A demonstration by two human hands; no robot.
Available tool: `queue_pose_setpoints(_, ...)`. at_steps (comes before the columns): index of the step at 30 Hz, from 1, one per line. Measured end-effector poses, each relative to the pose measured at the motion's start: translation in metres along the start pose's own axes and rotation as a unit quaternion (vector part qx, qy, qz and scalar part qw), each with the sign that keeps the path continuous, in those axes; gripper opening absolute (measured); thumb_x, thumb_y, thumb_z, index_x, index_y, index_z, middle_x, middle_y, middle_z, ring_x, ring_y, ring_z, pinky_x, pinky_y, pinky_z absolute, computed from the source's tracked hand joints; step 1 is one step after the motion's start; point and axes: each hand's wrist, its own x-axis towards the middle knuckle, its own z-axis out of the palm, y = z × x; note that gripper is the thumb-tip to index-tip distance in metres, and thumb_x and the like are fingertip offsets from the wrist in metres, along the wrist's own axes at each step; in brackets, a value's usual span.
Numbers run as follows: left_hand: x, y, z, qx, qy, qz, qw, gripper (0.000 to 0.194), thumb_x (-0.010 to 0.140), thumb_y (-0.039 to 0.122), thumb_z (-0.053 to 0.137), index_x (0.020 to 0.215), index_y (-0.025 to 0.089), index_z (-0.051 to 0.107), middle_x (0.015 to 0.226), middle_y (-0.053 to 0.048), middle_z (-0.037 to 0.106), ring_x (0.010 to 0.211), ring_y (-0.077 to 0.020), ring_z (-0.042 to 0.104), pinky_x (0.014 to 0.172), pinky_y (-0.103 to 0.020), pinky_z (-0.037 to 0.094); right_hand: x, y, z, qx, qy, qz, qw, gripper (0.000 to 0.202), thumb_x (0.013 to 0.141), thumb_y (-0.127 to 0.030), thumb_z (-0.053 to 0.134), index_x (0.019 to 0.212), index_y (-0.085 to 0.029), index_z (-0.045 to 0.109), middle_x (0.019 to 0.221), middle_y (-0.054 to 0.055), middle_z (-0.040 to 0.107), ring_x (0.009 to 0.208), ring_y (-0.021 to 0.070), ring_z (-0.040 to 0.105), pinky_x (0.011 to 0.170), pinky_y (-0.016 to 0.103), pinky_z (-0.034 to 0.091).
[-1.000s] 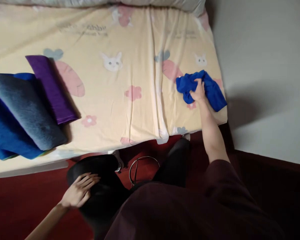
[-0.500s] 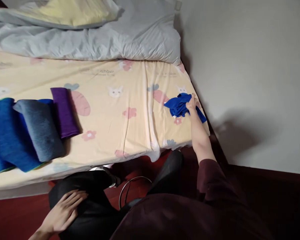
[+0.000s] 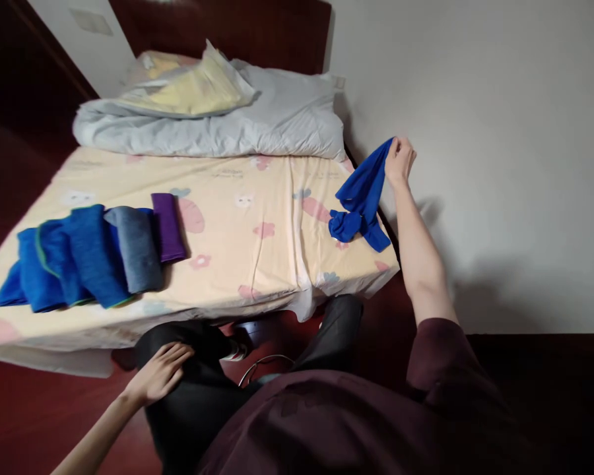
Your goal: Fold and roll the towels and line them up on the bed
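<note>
At the left of the bed (image 3: 228, 270): a row of folded or rolled pieces is laid out on the patterned sheet. A purple cloth (image 3: 169, 227) is placed at the row's right end, with a grey-blue cloth (image 3: 137, 251) beside it and blue cloths (image 3: 92, 254) bunched farther left. The blue ones are overlapped, so they cannot be counted surely.

Compact pieces: these look finished, to judge by their neat shapes, though the blue ones are set down less evenly.

Loose blue cloth (image 3: 371, 178): it is neither flattened nor folded. Its upper part is drawn up into a slanting stretch at the right side of the bed; its lower part is crumpled and seems to be rested on the sheet.

Right hand (image 3: 400, 161): the fingers are closed in a pinch, and the top corner of the loose blue cloth is gripped between them, in front of the wall (image 3: 505, 145).

Left hand (image 3: 161, 375): nothing is seen to be held. The fingers are relaxed, slightly parted and laid over the dark trouser leg (image 3: 193, 409), below the near edge of the bed.

Far side of the bed: a pale quilt (image 3: 287, 125) is heaped, with a yellow cloth (image 3: 193, 92) on it.
</note>
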Motion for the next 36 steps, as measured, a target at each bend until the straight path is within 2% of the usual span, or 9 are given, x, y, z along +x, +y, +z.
queue_pose_setpoints(5, 0.045, 0.054, -0.037, -0.019, 0.032, -0.035, 0.999, 0.041, 0.095, 0.025, 0.042, 0.118, 0.020, 0.076, 0.127, -0.011, 0.074, 0.121, -0.0283, 0.066, 0.110, -0.046, 0.046, 0.029, -0.094, -0.084, 0.057, 0.131, -0.069, 0.987, 0.034, 0.115, -0.029, 0.033, 0.082, -0.031, 0.038, 0.079, -0.001, 0.055, 0.076, 0.0131, 0.050, 0.083, 0.024, 0.042)
queue_pose_setpoints(10, 0.106, 0.148, -0.140, -0.102, 0.278, -0.045, 0.954, 0.036, 0.103, 0.031, 0.049, 0.135, 0.021, 0.062, 0.136, -0.014, 0.067, 0.126, -0.0277, 0.062, 0.110, -0.047, 0.049, 0.021, -0.193, -0.172, 0.124, 0.222, -0.156, 0.954, 0.044, 0.111, -0.013, 0.038, 0.077, -0.034, 0.020, 0.077, -0.002, 0.046, 0.075, 0.0138, 0.045, 0.081, 0.024, 0.041)
queue_pose_setpoints(13, 0.132, 0.194, -0.218, -0.170, 0.419, -0.016, 0.892, 0.049, 0.101, 0.038, 0.061, 0.145, 0.021, 0.050, 0.143, -0.017, 0.060, 0.133, -0.0286, 0.058, 0.111, -0.049, 0.052, -0.037, -0.254, -0.207, 0.184, 0.144, -0.266, 0.935, 0.034, 0.111, -0.018, 0.041, 0.080, -0.030, 0.036, 0.082, 0.000, 0.052, 0.081, 0.0138, 0.052, 0.085, 0.024, 0.044)
queue_pose_setpoints(16, 0.150, 0.221, -0.278, -0.232, 0.465, 0.018, 0.854, 0.071, 0.098, 0.051, 0.066, 0.155, 0.023, 0.036, 0.154, -0.019, 0.050, 0.138, -0.0300, 0.055, 0.108, -0.050, 0.054, -0.130, -0.297, -0.212, 0.255, 0.019, -0.302, 0.918, 0.025, 0.111, -0.032, 0.044, 0.090, -0.026, 0.054, 0.087, 0.001, 0.058, 0.088, 0.0148, 0.062, 0.088, 0.027, 0.050)
queue_pose_setpoints(18, 0.158, 0.230, -0.302, -0.249, 0.472, 0.032, 0.845, 0.078, 0.096, 0.056, 0.068, 0.158, 0.025, 0.032, 0.153, -0.018, 0.051, 0.136, -0.0295, 0.058, 0.105, -0.047, 0.056, -0.193, -0.312, -0.202, 0.305, -0.067, -0.269, 0.911, 0.030, 0.108, -0.050, 0.050, 0.092, -0.027, 0.060, 0.087, 0.001, 0.061, 0.092, 0.0182, 0.066, 0.090, 0.031, 0.055)
queue_pose_setpoints(22, 0.153, 0.237, -0.313, -0.231, 0.429, 0.027, 0.872, 0.059, 0.097, 0.052, 0.069, 0.141, 0.015, 0.053, 0.123, -0.012, 0.069, 0.110, -0.0240, 0.069, 0.094, -0.036, 0.058, -0.287, -0.307, -0.169, 0.406, -0.172, -0.119, 0.889, 0.040, 0.099, -0.069, 0.055, 0.093, -0.031, 0.066, 0.081, 0.001, 0.064, 0.084, 0.0234, 0.071, 0.075, 0.036, 0.061)
queue_pose_setpoints(27, 0.124, 0.233, -0.283, -0.193, 0.328, 0.016, 0.924, 0.017, 0.103, 0.028, 0.055, 0.106, 0.016, 0.067, 0.092, -0.004, 0.071, 0.083, -0.0165, 0.069, 0.078, -0.026, 0.055, -0.360, -0.279, -0.136, 0.505, -0.194, 0.054, 0.839, 0.040, 0.096, -0.067, 0.057, 0.086, -0.030, 0.066, 0.072, 0.000, 0.064, 0.063, 0.0219, 0.069, 0.058, 0.036, 0.061)
queue_pose_setpoints(32, 0.115, 0.233, -0.253, -0.147, 0.285, -0.034, 0.947, 0.024, 0.096, 0.015, 0.053, 0.117, 0.020, 0.063, 0.101, -0.007, 0.069, 0.082, -0.0180, 0.068, 0.076, -0.027, 0.053, -0.416, -0.265, -0.118, 0.546, -0.193, 0.098, 0.809, 0.021, 0.091, -0.050, 0.070, 0.102, -0.032, 0.070, 0.100, 0.003, 0.074, 0.087, 0.0247, 0.075, 0.079, 0.041, 0.067)
queue_pose_setpoints(36, 0.123, 0.239, -0.253, -0.164, 0.298, -0.051, 0.939, 0.014, 0.094, 0.015, 0.053, 0.103, 0.019, 0.063, 0.087, -0.004, 0.067, 0.071, -0.0157, 0.063, 0.069, -0.025, 0.049, -0.442, -0.259, -0.105, 0.513, -0.189, 0.083, 0.833, 0.037, 0.080, -0.038, 0.082, 0.114, -0.033, 0.067, 0.108, 0.004, 0.073, 0.094, 0.0264, 0.074, 0.083, 0.044, 0.066)
